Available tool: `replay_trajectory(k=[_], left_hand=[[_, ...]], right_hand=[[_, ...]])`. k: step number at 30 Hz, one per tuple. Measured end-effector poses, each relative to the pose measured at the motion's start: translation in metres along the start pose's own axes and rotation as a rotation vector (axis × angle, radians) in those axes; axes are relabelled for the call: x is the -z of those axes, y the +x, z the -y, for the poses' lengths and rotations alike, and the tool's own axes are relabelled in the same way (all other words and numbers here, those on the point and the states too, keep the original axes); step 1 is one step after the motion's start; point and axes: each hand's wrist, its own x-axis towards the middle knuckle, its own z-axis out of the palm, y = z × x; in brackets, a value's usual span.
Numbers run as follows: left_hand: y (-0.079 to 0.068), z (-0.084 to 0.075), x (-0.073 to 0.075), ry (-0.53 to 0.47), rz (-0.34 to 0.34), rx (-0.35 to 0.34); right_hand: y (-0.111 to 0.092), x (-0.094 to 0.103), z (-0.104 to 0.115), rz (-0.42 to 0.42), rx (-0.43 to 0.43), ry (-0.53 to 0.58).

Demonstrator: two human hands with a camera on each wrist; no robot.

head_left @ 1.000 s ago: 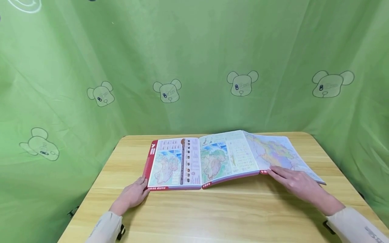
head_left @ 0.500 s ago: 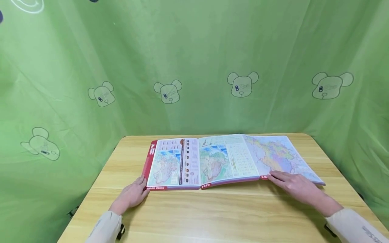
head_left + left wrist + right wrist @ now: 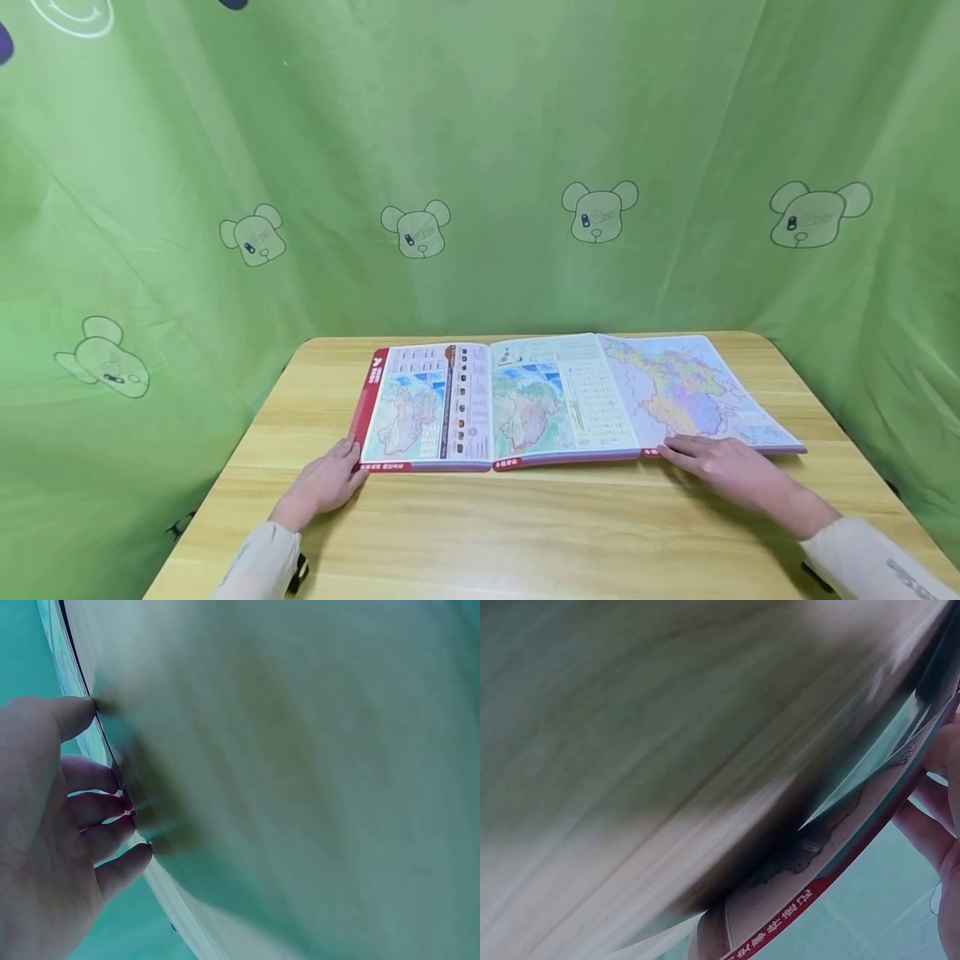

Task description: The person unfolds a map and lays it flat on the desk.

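Observation:
A fold-out map lies spread across the table in the head view, with three panels side by side. Its left panel has a red border. The right panel lies at a slant, near the tabletop. My left hand touches the map's lower left corner; in the left wrist view, its thumb and fingers meet the edge. On the right panel's lower edge rest the nearly straight fingers of my right hand. A printed underside with a red label shows in the right wrist view, raised somewhat above the table; the fingertips are partly out of frame.
The light wooden table has rounded far corners. Behind and on both sides hangs a green curtain with printed bear heads. Wooden tabletop lies between my two forearms, in front of the map.
The raised fold between the middle and right panels has sunk toward the table, and the panels lie flatter. My right hand has moved slightly down with it; my left hand has stayed put.

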Motion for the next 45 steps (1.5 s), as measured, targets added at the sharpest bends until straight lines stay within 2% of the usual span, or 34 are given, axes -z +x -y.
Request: replay_trajectory(k=[22,45], left_hand=[[0.0,-0.001,0.001,-0.009,0.002,0.015],[0.0,-0.003,0.002,-0.019,0.002,0.033]], right_hand=[[-0.002,-0.011,-0.001,0.107,0.006,0.031],[0.001,-0.01,0.0,0.161,0.011,0.061]])
